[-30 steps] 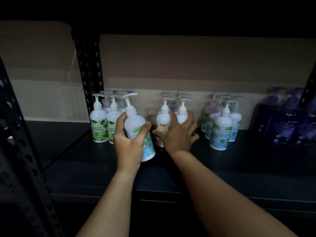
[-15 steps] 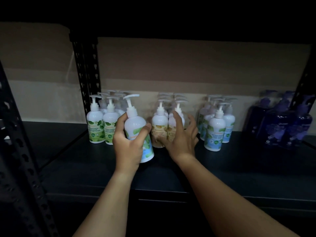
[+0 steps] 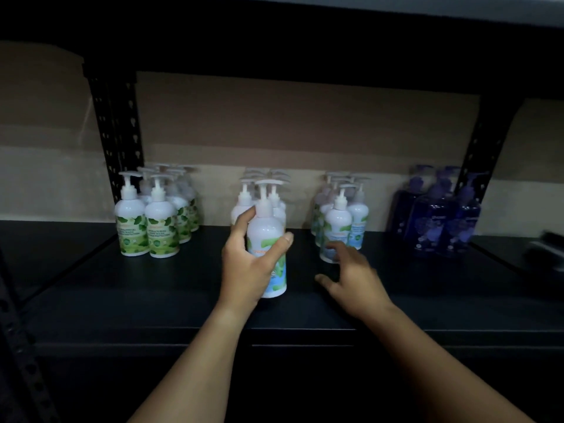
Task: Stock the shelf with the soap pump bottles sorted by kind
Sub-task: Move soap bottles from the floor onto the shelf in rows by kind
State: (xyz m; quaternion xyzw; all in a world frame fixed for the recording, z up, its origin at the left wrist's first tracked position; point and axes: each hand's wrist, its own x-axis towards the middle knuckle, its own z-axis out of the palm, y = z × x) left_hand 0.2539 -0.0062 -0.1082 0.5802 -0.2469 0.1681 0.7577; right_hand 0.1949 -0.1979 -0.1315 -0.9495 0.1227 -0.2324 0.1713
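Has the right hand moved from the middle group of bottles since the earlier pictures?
Yes. The right hand left the middle bottles and now reaches toward the blue-label group on their right.

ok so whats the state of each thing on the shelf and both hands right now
left hand: gripping the blue-green bottle
blue-green bottle: upright, held
right hand: open, holding nothing
green-label group: standing, far left
middle group: standing, partly hidden
blue-label group: standing
dark blue group: standing, far right

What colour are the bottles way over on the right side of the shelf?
The bottles at the far right are dark blue-purple, seen in the head view, the only one.
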